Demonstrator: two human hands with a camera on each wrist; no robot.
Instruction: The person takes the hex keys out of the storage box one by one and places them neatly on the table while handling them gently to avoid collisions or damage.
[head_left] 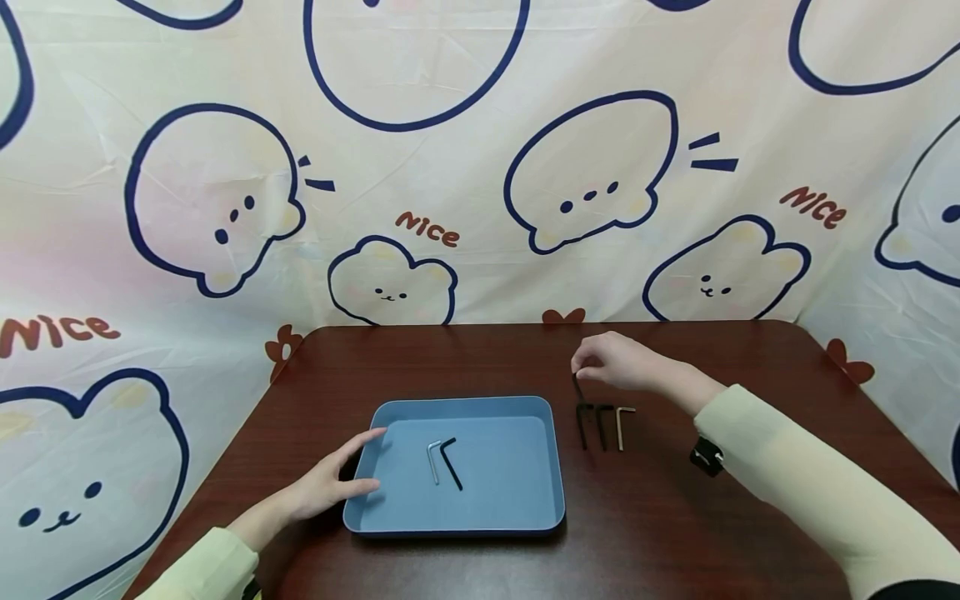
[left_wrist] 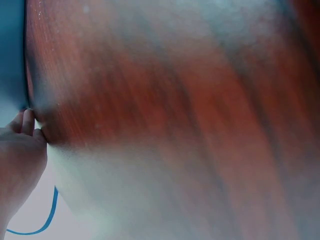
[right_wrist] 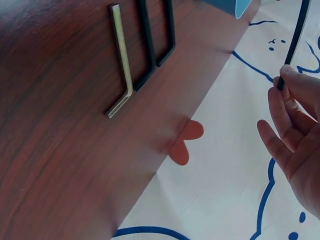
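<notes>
Pinching a black hex key (head_left: 578, 388) by its upper end, the right hand (head_left: 613, 363) holds it upright, its lower end close to the table (head_left: 750, 517), right of centre in the head view. The pinch is narrow, thumb and fingertips only, so I judge the key could swing. Best lift it straight up, so it does not knock the three keys (head_left: 602, 425) lying just below, then carry it low across to the blue tray (head_left: 525, 517) at lower centre, where a silver key (head_left: 432, 460) and a black key (head_left: 451, 463) already lie. The left hand (head_left: 330, 485) rests flat, fingers straight, against the tray's left rim, steadying it
</notes>
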